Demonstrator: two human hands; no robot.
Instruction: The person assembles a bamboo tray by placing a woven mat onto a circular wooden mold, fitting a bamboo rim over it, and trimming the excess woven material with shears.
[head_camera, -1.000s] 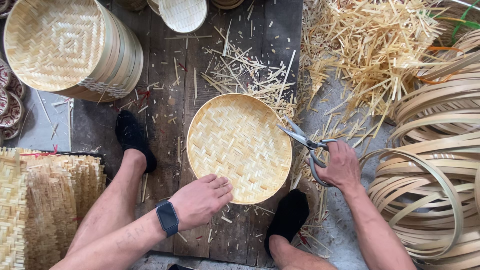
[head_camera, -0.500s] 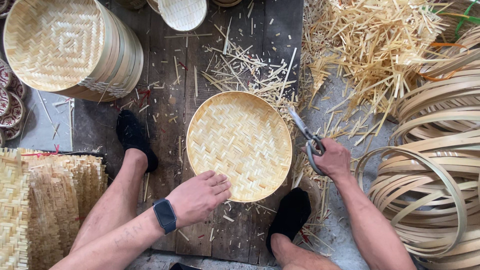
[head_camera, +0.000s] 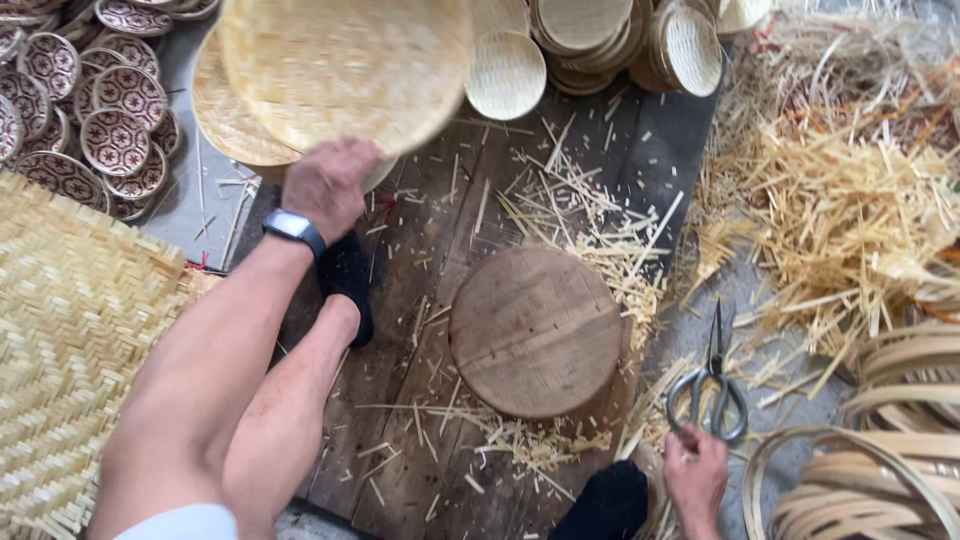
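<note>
My left hand (head_camera: 328, 185) grips the near rim of a round woven bamboo tray (head_camera: 345, 65), held tilted in the air at the upper left, above a stack of similar trays (head_camera: 225, 115). A dark watch sits on that wrist. My right hand (head_camera: 695, 475) is low at the bottom right, its fingertips at the handle loops of metal scissors (head_camera: 712, 385) that lie on the ground pointing away from me. Whether the fingers still grip them is unclear. A round wooden block (head_camera: 535, 330) lies bare on the dark plank floor between my legs.
Bamboo trimmings (head_camera: 590, 225) litter the planks around the block. A big heap of offcuts (head_camera: 850, 200) lies at the right, coiled bamboo hoops (head_camera: 880, 470) at the lower right. A flat woven mat (head_camera: 70, 330) is at the left, patterned small bowls (head_camera: 110, 110) behind it, more baskets (head_camera: 600, 40) along the top.
The woven tray left the wooden block: my left hand lifted it up and to the left. My right hand lowered the scissors to the ground at the right.
</note>
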